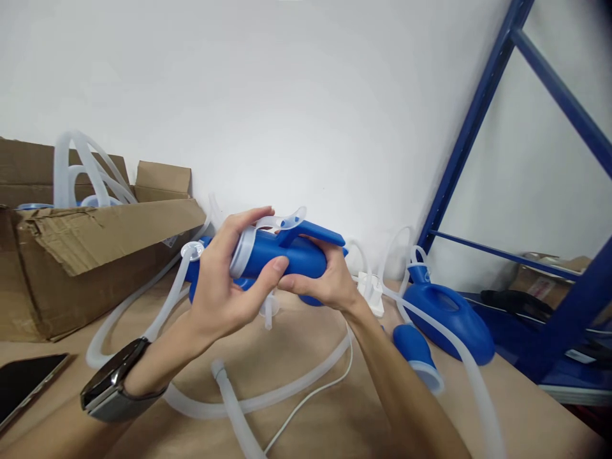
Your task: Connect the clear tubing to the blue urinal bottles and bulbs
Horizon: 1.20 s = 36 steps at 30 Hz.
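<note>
Above the worktop [335, 421], my left hand [224, 287] and right hand [325, 280] both wrap their fingers tightly round a blue plastic bottle [282, 255], clear tubing [268, 398] trailing below, beside a cardboard box [86, 255].

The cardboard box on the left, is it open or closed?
Open. The cardboard box has its flaps up and bent outward, and loops of clear tubing stick up out of its top.

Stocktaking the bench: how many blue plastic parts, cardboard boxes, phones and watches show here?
Blue parts: 3, namely held bottle, flat bottle, funnel
Boxes: 1
Phones: 1
Watches: 1
Total: 6
</note>
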Each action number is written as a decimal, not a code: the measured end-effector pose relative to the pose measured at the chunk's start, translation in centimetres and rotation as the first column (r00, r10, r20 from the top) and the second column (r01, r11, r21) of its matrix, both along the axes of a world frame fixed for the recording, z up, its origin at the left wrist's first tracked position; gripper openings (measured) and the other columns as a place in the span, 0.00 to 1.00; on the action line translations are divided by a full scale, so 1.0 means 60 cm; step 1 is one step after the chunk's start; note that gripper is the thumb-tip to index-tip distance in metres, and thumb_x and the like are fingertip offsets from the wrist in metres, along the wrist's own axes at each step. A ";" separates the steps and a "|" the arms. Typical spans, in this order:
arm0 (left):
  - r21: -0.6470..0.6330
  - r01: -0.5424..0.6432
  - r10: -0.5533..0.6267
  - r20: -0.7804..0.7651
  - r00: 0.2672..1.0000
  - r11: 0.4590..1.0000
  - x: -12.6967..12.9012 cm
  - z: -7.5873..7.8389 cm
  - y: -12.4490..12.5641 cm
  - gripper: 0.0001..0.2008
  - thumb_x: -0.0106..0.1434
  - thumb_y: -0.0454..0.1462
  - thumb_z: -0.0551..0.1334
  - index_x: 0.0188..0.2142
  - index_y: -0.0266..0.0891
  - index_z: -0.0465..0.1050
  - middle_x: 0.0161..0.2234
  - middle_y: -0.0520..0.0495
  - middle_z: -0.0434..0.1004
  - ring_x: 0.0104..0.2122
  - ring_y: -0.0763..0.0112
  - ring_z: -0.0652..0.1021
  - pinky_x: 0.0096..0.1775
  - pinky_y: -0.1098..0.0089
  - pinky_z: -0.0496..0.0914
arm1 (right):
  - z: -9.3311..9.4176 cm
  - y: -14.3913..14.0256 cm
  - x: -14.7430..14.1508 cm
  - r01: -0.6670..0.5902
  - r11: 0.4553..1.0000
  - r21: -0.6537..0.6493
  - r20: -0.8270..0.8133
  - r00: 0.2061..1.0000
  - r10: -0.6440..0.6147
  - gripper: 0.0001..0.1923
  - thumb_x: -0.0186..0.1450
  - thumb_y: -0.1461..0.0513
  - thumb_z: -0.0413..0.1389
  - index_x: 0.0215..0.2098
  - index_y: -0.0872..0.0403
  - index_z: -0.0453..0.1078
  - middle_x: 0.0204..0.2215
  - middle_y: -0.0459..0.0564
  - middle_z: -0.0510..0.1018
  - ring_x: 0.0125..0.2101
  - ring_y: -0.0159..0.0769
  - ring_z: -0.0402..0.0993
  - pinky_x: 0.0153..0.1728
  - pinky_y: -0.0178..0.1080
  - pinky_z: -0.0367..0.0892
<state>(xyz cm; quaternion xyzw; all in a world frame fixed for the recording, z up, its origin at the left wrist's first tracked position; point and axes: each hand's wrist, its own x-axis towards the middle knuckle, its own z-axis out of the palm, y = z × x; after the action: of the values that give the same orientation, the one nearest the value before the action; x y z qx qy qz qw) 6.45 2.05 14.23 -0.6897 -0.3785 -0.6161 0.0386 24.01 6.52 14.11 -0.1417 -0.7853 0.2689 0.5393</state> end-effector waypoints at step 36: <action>0.849 -0.104 0.671 -0.329 0.664 0.519 -0.055 0.025 -0.006 0.38 0.43 0.65 0.63 0.49 0.49 0.71 0.39 0.53 0.80 0.40 0.94 0.75 0.41 0.89 0.67 | 0.046 -0.067 0.028 0.300 0.930 0.214 0.136 0.933 -0.333 0.19 0.67 0.48 0.59 0.32 0.54 0.63 0.22 0.40 0.62 0.21 0.25 0.55 0.22 0.31 0.55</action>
<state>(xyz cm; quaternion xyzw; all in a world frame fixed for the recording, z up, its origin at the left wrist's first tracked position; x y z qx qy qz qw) 3.15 1.69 15.74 -0.6527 -0.1945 -0.4200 0.5998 25.68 2.52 16.88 -0.2373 -0.8172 0.0890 0.5176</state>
